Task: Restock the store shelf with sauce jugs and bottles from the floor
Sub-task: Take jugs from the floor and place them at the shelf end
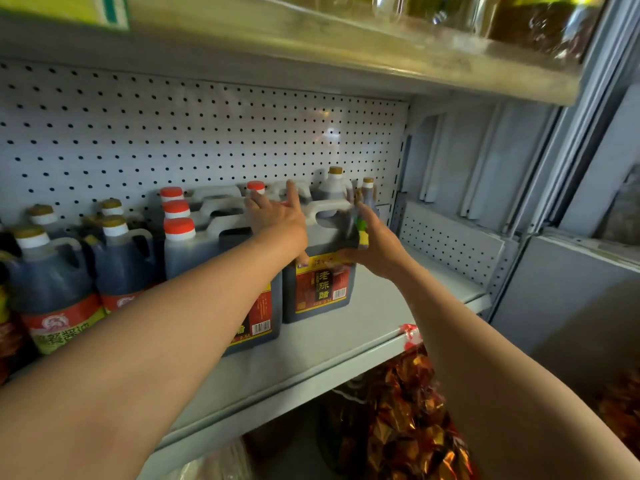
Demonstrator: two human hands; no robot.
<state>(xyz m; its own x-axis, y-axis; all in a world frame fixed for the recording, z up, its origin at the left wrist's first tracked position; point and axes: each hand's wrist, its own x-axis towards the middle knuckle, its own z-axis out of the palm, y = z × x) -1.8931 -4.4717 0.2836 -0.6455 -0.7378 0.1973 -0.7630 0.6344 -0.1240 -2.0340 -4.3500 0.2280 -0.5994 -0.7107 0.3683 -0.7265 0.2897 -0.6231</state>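
Jugs [318, 271] of dark sauce fill the shelf [346, 344]; my left hand [280, 220] spread on one, right hand [374, 244] pinching a small bottle [367, 197].

You're seeing four red-capped jugs [178, 229], five gold-capped jugs [33, 239], one small bottle [367, 195] and two hands [277, 216].

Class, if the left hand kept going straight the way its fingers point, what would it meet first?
Probably the red-capped jug at the back, just beyond the left hand; behind it stands the pegboard. Depth is unclear.
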